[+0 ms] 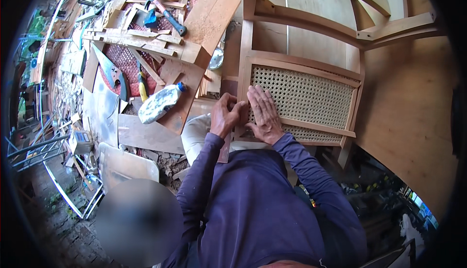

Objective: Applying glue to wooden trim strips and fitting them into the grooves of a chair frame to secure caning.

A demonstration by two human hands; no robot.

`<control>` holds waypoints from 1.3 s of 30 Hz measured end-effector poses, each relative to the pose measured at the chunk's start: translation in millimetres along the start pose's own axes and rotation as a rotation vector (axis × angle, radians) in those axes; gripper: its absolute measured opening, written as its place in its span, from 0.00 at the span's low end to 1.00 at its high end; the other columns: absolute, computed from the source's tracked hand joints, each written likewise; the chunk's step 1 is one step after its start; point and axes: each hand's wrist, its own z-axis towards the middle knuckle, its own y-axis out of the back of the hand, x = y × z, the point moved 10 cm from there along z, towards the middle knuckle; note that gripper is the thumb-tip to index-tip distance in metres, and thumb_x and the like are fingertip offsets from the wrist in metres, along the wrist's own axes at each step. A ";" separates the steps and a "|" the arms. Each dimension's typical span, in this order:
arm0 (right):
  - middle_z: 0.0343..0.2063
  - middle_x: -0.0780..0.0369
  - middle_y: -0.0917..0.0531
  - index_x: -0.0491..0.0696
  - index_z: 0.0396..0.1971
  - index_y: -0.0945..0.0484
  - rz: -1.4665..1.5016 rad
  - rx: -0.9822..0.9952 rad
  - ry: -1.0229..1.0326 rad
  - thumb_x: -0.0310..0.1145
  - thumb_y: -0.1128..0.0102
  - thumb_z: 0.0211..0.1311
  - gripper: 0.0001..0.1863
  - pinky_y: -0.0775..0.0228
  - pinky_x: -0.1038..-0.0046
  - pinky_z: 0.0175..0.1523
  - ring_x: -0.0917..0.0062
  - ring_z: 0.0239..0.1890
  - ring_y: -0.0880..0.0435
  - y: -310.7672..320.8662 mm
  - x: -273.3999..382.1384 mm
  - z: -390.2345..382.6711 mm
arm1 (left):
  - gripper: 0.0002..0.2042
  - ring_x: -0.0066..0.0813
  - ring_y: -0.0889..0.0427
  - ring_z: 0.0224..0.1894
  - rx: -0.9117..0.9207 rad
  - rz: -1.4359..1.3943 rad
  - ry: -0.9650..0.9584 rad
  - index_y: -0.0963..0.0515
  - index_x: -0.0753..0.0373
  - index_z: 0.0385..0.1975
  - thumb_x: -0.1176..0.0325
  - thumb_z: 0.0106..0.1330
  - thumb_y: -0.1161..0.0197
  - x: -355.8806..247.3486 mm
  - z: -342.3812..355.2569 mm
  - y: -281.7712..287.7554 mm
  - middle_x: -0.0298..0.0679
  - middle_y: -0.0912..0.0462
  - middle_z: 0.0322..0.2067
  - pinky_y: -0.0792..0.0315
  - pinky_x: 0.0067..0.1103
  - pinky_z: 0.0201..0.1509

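Observation:
A wooden furniture frame (301, 64) holds a woven cane panel (301, 90) just ahead of me. My right hand (265, 115) lies flat on the panel's left part, fingers stretched out and pointing away. A narrow wooden strip (318, 127) runs across the cane's near part, its left end close to that hand. At the frame's left edge, my left hand (226, 116) is closed with fingers curled and pressed together; whatever they grip is hidden. Below it, a thin reddish-brown strip (224, 151) extends toward my body.
A board (211, 17) and wood offcuts lie over a red woven surface at left. Among them are a hammer (168, 14), a handsaw (113, 76) and a blue-capped plastic bottle (158, 105). A large plywood panel (404, 117) stands at right.

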 end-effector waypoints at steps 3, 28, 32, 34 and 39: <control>0.81 0.49 0.42 0.42 0.79 0.43 -0.076 0.042 0.009 0.35 0.13 0.37 0.66 0.59 0.51 0.87 0.53 0.84 0.47 -0.7 0.6 5.5 | 0.18 0.41 0.14 0.32 0.028 0.054 0.025 0.18 0.66 0.36 0.55 0.66 0.25 0.2 8.9 -0.1 0.48 0.14 0.29 0.22 0.33 0.38; 0.63 0.51 0.23 0.36 0.65 0.25 -0.117 -0.246 -0.017 0.30 0.22 0.56 0.36 0.27 0.58 0.71 0.56 0.66 0.24 61.9 -16.3 -13.7 | 0.21 0.22 0.16 0.26 -0.092 -0.050 -0.089 0.16 0.70 0.46 0.52 0.76 0.31 -22.1 86.2 7.9 0.36 0.14 0.28 0.24 0.20 0.30; 0.49 0.56 0.20 0.41 0.54 0.17 -0.227 -0.305 -0.096 0.25 0.21 0.50 0.28 0.23 0.63 0.59 0.63 0.51 0.20 92.5 -43.9 -58.7 | 0.16 0.38 0.11 0.38 -0.110 0.041 -0.297 0.20 0.69 0.53 0.62 0.76 0.33 -70.0 -0.7 31.0 0.50 0.11 0.37 0.19 0.32 0.45; 0.48 0.57 0.20 0.42 0.54 0.18 -0.191 -0.229 -0.122 0.23 0.22 0.48 0.29 0.25 0.59 0.58 0.59 0.51 0.21 105.8 -31.5 -68.0 | 0.13 0.40 0.12 0.37 -0.124 0.045 -0.323 0.21 0.69 0.52 0.68 0.75 0.32 -79.5 -50.8 48.6 0.49 0.13 0.34 0.19 0.31 0.43; 0.50 0.56 0.22 0.44 0.54 0.18 -0.289 -0.125 -0.205 0.21 0.27 0.48 0.28 0.29 0.54 0.62 0.55 0.54 0.23 124.5 -50.1 -110.8 | 0.18 0.49 0.19 0.49 -0.440 0.424 -0.493 0.22 0.66 0.57 0.74 0.67 0.33 -76.6 -84.1 122.7 0.49 0.19 0.46 0.24 0.38 0.55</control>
